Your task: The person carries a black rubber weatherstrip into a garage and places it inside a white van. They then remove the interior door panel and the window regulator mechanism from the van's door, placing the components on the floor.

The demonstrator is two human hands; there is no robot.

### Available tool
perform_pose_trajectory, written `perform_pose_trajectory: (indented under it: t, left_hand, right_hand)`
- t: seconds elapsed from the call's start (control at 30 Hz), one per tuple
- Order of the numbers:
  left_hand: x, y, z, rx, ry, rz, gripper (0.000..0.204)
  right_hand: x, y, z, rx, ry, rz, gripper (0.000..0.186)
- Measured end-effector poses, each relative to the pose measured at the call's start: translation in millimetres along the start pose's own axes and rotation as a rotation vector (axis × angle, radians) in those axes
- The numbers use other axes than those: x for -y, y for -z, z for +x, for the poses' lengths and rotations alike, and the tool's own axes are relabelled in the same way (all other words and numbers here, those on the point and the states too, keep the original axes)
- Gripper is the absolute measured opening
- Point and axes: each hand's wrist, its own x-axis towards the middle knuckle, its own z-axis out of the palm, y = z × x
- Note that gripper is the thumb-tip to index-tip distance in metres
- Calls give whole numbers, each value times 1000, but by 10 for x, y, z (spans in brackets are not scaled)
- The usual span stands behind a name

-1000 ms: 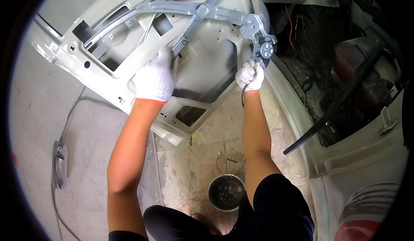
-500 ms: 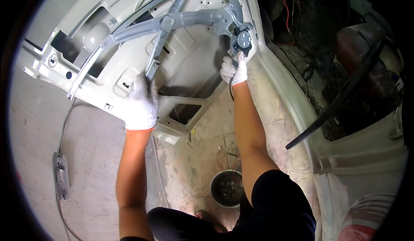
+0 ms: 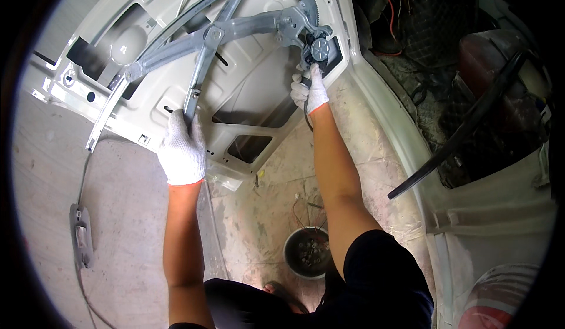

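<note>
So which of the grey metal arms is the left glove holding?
The left hand grips the lower end of the steep arm. The long arm crossing it slants down to the door's left edge, untouched.

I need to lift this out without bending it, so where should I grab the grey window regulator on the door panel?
Probably at both ends of the window regulator: the lower arm where the left hand grips from below, and the motor housing by the right hand. Its long thin crossed arms look likely to twist if held at one point.
</note>
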Motion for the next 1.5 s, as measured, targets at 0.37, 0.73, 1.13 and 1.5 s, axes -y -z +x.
perform_pose_trajectory:
  t: [0.37, 0.73, 1.13, 1.5]
  left_hand:
    - [130, 211, -305, 69, 80, -78, 26]
    - [351, 364, -571, -16, 179, -150, 26]
    - [531, 611, -545, -46, 220, -199, 28]
    - [543, 639, -556, -62, 135, -189, 30]
  right_hand:
    - [-199, 28, -98, 74, -139, 89, 38]
    - [-388, -97, -220, -6, -297, -69, 39]
    - [-234, 40, -233, -53, -373, -267, 40]
    - [-155, 68, -248, 29, -315, -200, 37]
